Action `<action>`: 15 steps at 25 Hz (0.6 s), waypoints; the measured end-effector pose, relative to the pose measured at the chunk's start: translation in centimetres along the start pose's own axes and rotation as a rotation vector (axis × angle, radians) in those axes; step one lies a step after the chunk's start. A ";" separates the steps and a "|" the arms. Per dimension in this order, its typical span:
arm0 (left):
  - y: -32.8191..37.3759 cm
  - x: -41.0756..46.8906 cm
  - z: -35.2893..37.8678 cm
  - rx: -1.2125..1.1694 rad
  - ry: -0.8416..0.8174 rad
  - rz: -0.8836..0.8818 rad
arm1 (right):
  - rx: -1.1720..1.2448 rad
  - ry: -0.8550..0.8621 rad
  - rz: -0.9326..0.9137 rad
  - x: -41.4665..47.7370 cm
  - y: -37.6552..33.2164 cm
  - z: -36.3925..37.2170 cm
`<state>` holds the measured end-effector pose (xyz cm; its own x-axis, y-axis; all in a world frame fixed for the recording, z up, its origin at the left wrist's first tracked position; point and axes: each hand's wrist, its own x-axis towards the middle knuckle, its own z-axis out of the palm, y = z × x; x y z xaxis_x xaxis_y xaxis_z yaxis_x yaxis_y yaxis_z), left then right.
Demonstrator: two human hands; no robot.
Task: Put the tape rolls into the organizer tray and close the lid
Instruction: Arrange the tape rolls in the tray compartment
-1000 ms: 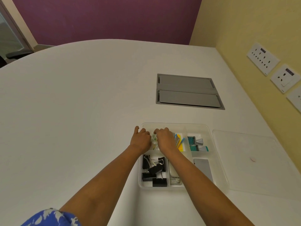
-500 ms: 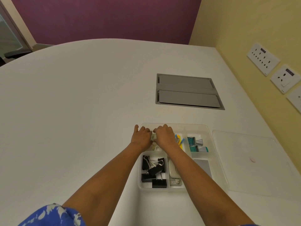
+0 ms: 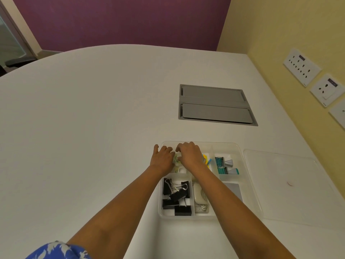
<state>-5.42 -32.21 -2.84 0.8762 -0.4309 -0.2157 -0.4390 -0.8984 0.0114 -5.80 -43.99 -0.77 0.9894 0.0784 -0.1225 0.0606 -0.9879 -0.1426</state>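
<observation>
A clear plastic organizer tray (image 3: 248,184) sits on the white table near its front right. My left hand (image 3: 162,159) and my right hand (image 3: 189,153) rest side by side over the tray's back left compartment. Between them shows a pale green tape roll (image 3: 176,158), pressed by the fingers of both hands. A second white tape roll (image 3: 180,170) peeks out just below, in the same compartment. The clear lid (image 3: 291,186) lies flat on the table to the right of the tray, touching its edge.
Black binder clips (image 3: 176,197) fill the front left compartment, beside a beige stapler (image 3: 200,196). Yellow and blue tabs (image 3: 206,160) and teal-and-grey clips (image 3: 225,165) lie further right. A grey cable hatch (image 3: 214,104) is set into the table behind. Wall sockets (image 3: 302,67) on the right.
Both hands have crept slightly toward the tray's back edge and stay closed in over the green tape roll. Nothing else has moved.
</observation>
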 end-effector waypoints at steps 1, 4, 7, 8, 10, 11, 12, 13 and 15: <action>0.1 -0.2 0.0 -0.017 0.030 0.004 | 0.028 -0.009 -0.006 -0.4 0.1 -0.2; 0.2 -0.9 0.0 -0.016 0.090 0.011 | 0.024 -0.089 -0.037 -1.6 0.3 -0.1; 0.2 -1.2 0.1 0.009 0.065 0.006 | -0.015 -0.150 -0.040 -2.3 0.3 0.2; 0.3 -1.1 0.1 0.005 0.053 0.002 | -0.032 -0.158 -0.038 -2.3 0.2 0.2; 0.4 -1.1 0.0 -0.011 0.032 -0.009 | -0.073 -0.156 -0.039 -2.2 0.1 0.2; 0.5 -1.0 0.0 -0.016 0.022 -0.014 | -0.092 -0.154 -0.039 -2.1 0.0 0.2; 0.5 -0.9 0.0 -0.017 0.011 -0.018 | -0.107 -0.155 -0.037 -2.0 0.0 0.3; 0.5 -0.9 -0.1 -0.015 0.004 -0.021 | -0.117 -0.157 -0.033 -2.0 -0.1 0.3; 0.4 -0.8 0.0 -0.007 -0.004 -0.026 | -0.136 -0.163 -0.029 -1.8 -0.1 0.4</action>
<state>-6.31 -32.20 -2.62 0.8862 -0.4075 -0.2203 -0.4152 -0.9096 0.0122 -7.66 -43.94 -0.92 0.9532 0.1171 -0.2787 0.1173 -0.9930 -0.0162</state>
